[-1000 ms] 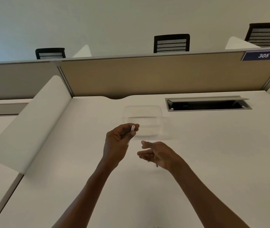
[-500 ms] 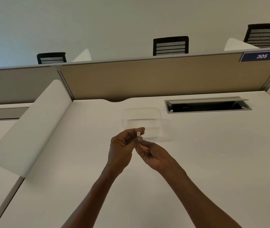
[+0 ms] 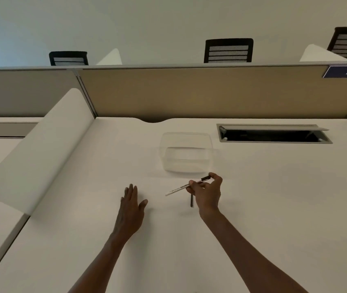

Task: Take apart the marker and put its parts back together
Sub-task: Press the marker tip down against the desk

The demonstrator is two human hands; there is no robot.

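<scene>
The marker (image 3: 186, 185) is a slim white barrel with a dark printed band and a black end, held slantwise just above the desk (image 3: 274, 197), its white end pointing down to the left and its black end up to the right. The right hand (image 3: 207, 192) pinches it near the black end between thumb and fingers, the rest of the hand curled around. Just beside that hand, partly hidden by it, a short dark piece (image 3: 192, 201) lies on the desk; I cannot tell which part of the marker it is. The left hand (image 3: 131, 205) is well apart to the left, open and flat, palm down on the desk, holding nothing. Beyond the marker, toward the far edge of the desk, stands a clear plastic box (image 3: 186, 152), and to its right is a long cable slot (image 3: 273, 134) with its flap raised. A tan partition (image 3: 189, 92) runs along the far edge, and a white curved screen (image 3: 41, 144) closes the left edge.
</scene>
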